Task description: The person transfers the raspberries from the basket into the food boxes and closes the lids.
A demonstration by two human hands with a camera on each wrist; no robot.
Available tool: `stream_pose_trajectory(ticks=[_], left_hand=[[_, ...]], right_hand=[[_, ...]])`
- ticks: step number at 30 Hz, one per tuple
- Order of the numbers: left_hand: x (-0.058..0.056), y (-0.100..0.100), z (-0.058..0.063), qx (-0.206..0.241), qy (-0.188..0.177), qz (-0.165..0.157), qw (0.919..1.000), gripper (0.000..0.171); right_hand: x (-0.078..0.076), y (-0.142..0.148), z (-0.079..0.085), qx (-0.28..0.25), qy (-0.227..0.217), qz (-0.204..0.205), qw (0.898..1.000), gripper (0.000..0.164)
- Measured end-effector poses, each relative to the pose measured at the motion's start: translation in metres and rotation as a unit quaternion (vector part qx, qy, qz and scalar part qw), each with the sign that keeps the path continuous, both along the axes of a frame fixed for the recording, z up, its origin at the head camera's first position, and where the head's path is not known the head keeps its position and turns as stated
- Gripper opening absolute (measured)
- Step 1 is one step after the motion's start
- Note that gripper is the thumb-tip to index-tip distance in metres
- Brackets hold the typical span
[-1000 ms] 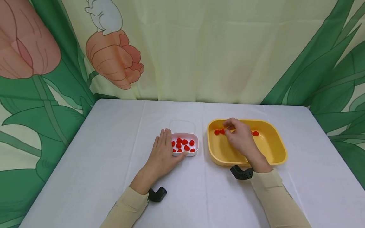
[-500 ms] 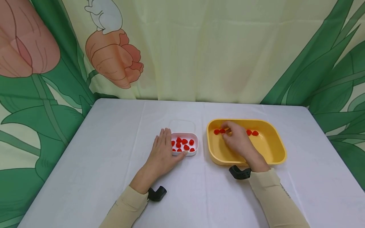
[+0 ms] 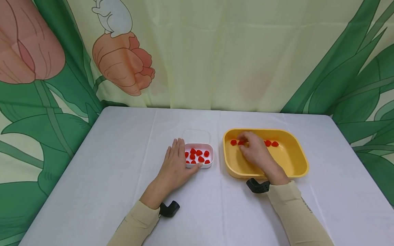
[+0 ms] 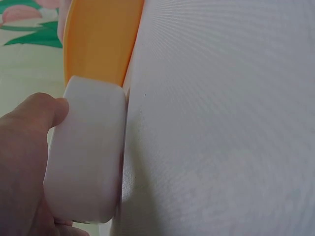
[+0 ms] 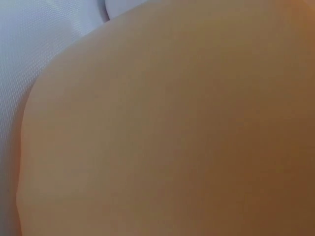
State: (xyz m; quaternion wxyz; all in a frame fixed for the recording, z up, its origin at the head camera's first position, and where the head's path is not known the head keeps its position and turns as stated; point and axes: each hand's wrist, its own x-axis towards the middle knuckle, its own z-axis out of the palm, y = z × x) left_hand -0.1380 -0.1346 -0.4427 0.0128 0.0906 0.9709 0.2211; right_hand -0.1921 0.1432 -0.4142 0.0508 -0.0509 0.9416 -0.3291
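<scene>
My left hand (image 3: 176,167) lies along the left side of a small white box (image 3: 207,166), fingers straight. Its thumb touches the near rim, as the left wrist view also shows. Several small red berry-like pieces (image 3: 201,159) lie in the box. My right hand (image 3: 258,152) reaches into a yellow tub (image 3: 289,160), its thumb and fingertips pinching a red berry-like piece (image 3: 241,143), partly covered by the fingers. Another red piece (image 3: 233,142) lies just left of it; more red pieces (image 3: 275,144) are right of the hand. Skin fills most of the right wrist view.
A clear lid (image 3: 197,135) extends behind the white box. The box and tub stand side by side on a white-covered table (image 3: 101,171), with a small gap between them. A printed curtain (image 3: 234,61) hangs behind the table's back edge.
My right hand has lowered slightly and moved left in the tub, its fingers closing at the red piece, which has shifted a little. The left hand and white box have stayed put.
</scene>
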Motion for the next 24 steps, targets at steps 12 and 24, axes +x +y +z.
stream_pose_trajectory(ticks=[12,24], left_hand=[[-0.0001,0.0,-0.0002,-0.004,0.002,0.003,1.0,0.103],[-0.0004,0.0001,-0.0011,-0.009,0.005,0.0,0.9999,0.103]], right_hand=[[-0.0002,-0.0003,-0.001,0.024,0.005,0.001,1.0,0.03],[-0.0009,0.0007,-0.0023,0.028,-0.005,0.004,1.0,0.024]])
